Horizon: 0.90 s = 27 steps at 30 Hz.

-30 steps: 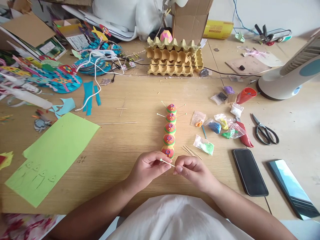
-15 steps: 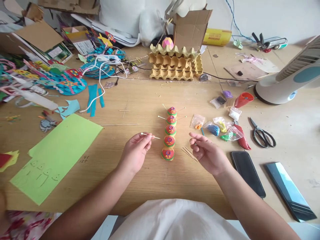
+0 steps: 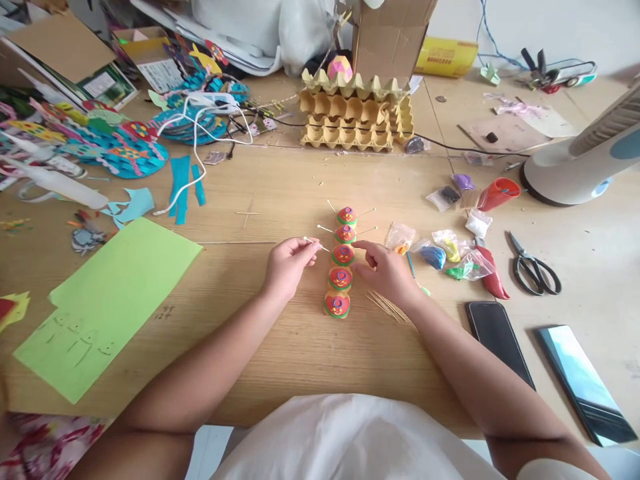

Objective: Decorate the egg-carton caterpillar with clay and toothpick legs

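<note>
A row of several small red domes with green rims, decorated with purple rings and yellow marks, runs down the table's middle. My left hand (image 3: 293, 265) pinches a toothpick (image 3: 324, 249) with a pale ball on its outer end; the bare tip points at the left side of the middle dome (image 3: 343, 255). Whether the tip touches it, I cannot tell. My right hand (image 3: 383, 267) is at that dome's right side, index finger and thumb apart, seemingly steadying it. The farthest dome (image 3: 347, 216) and the second dome (image 3: 345, 234) each have two ball-tipped toothpicks sticking outward.
Loose toothpicks (image 3: 385, 307) lie beside my right wrist. Bags of coloured clay (image 3: 433, 257), scissors (image 3: 535, 265) and two dark phones (image 3: 500, 343) are on the right. Green paper (image 3: 115, 293) lies left. Egg cartons (image 3: 345, 137) stand at the back, a white fan (image 3: 565, 170) at right.
My left hand has carried the toothpick forward and right to the middle dome. My right hand has come in leftward to the same dome's right side. The view has shifted slightly.
</note>
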Each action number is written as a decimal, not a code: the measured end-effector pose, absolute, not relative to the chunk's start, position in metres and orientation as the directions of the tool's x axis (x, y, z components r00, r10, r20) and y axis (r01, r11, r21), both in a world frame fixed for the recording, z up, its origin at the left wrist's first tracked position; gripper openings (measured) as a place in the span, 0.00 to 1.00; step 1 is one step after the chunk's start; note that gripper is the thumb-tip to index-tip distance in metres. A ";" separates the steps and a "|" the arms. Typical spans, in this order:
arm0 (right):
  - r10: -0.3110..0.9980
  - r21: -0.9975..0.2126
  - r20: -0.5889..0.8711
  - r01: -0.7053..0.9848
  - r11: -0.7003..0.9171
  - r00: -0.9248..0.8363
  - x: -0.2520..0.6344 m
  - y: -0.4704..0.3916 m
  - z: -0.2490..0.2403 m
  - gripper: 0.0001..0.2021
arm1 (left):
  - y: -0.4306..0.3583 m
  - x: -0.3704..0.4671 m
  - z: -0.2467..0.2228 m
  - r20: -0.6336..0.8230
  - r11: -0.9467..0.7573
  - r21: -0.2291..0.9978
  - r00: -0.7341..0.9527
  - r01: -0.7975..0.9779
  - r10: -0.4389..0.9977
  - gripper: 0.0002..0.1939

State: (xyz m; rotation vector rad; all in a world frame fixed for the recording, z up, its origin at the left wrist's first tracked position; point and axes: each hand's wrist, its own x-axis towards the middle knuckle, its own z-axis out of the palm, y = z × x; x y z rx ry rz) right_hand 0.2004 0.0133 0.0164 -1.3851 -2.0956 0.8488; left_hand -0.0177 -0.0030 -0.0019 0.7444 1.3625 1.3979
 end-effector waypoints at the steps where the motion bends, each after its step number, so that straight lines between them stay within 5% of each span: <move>1: 0.920 -0.707 0.068 0.632 0.317 -0.386 0.200 0.014 0.015 0.21 | -0.003 -0.018 -0.004 -0.190 0.128 0.968 -0.301 -0.214 0.934 0.18; 10: 0.905 -0.701 0.054 0.629 0.336 -0.422 0.200 0.015 0.013 0.21 | -0.002 -0.020 -0.013 -0.072 0.059 0.996 -0.233 -0.063 0.970 0.12; 27: 0.902 -0.714 0.053 0.614 0.335 -0.429 0.198 0.016 0.006 0.20 | -0.004 -0.018 -0.009 -0.065 0.065 0.998 -0.217 -0.005 0.974 0.11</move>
